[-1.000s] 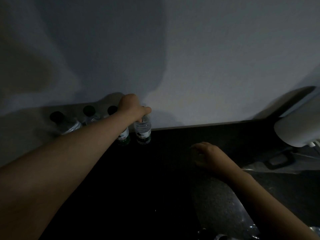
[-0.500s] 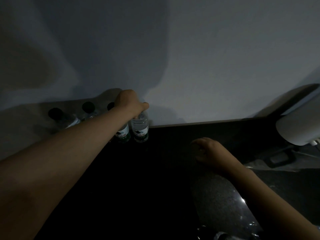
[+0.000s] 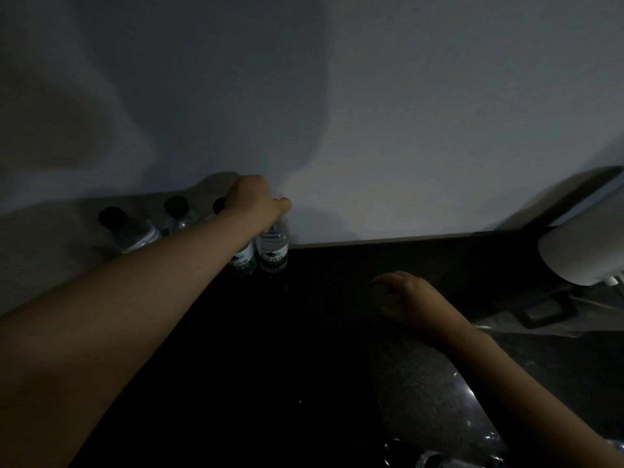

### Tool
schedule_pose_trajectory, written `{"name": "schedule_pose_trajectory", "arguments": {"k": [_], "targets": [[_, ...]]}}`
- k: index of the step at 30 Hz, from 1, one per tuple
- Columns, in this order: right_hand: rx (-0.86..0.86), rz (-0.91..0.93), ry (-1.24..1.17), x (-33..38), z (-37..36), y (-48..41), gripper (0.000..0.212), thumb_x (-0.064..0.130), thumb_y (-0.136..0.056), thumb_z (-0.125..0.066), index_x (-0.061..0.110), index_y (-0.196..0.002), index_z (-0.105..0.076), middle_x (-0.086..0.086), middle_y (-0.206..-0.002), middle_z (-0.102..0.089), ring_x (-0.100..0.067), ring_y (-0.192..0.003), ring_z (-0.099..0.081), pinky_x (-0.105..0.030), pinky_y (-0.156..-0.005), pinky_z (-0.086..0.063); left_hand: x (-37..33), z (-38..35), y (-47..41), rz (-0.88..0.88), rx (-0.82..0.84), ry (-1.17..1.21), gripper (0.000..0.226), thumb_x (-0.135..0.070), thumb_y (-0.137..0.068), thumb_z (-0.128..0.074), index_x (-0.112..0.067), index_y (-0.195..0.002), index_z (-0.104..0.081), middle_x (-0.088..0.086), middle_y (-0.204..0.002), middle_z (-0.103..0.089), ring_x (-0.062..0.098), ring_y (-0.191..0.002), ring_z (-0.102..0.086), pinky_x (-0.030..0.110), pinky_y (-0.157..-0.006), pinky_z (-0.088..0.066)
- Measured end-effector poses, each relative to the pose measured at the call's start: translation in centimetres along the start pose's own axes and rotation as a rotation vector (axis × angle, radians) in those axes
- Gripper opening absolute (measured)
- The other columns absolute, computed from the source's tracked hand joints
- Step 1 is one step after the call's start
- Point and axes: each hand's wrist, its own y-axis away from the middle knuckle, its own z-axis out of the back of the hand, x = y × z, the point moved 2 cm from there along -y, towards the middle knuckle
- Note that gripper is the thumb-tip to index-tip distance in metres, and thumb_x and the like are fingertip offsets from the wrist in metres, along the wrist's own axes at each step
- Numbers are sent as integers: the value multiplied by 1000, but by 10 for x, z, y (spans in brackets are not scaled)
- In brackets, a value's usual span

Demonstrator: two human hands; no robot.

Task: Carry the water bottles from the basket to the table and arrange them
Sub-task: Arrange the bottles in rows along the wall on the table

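At the near edge of the table [image 3: 304, 332], some crinkled clear plastic [image 3: 435, 459] is lying low in the view, too dark to make out further. Further in, towards the right side, the right hand [image 3: 410, 298] is hanging just over the dark top with its fingers loosely curled and gripping nothing; whether it is touching the surface cannot be told. Beyond it, near the far right corner, a dark frame [image 3: 543, 309] is lying flat and a rounded white thing [image 3: 584, 251] is jutting in from the right. Along the far edge, left of the middle, four bottles are standing in a row just beside one another, all upright, their long axes running vertical with the caps pointing up. The left hand [image 3: 256, 201] is reaching across from the near left and clasping the top of the right-most bottle [image 3: 273, 246] from above, with fingers curled over the cap and the thumb sticking out to the right. That bottle is standing with its base on the table and its white and green label is facing the camera. The second bottle [image 3: 243, 260] is standing just to its left, partly covered by the forearm, with the same label showing. The third bottle [image 3: 177, 216] and fourth bottle [image 3: 125, 229] are showing dark caps and clear shoulders further left. Behind the row, the pale wall [image 3: 405, 130] is rising from the far edge, with shadows falling across its left half.
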Motion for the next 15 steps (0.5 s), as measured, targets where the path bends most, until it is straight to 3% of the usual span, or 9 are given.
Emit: {"name": "schedule_pose_trajectory", "arguments": {"k": [7, 12, 15], "targets": [[0, -23, -6, -1, 3, 7, 53, 20, -84, -67, 27, -133, -48, 3, -133, -48, -9, -110, -54, -19, -88, -47, -4, 1, 0, -5, 11, -16, 51, -38, -85, -61, -6, -47, -48, 7, -42, -53, 20, -43, -52, 26, -55, -47], [-14, -27, -2, 2, 7, 15, 53, 21, -85, -66, 28, -134, -46, 5, -133, -47, -5, -108, -51, -19, -87, -47, -9, 8, 8, 22, 53, 44, 55, -53, -86, -56, -11, -53, -47, 1, -32, -52, 17, -43, -59, 20, -45, -37], [-18, -21, 11, 5, 9, 18, 53, 22, -85, -65, 28, -134, -45, 4, -133, -47, -4, -105, -50, -18, -85, -47, -15, 13, 15, 4, 72, 28, 51, -52, -86, -56, -8, -60, -48, 6, -49, -56, 22, -47, -60, 22, -46, -36]]}}
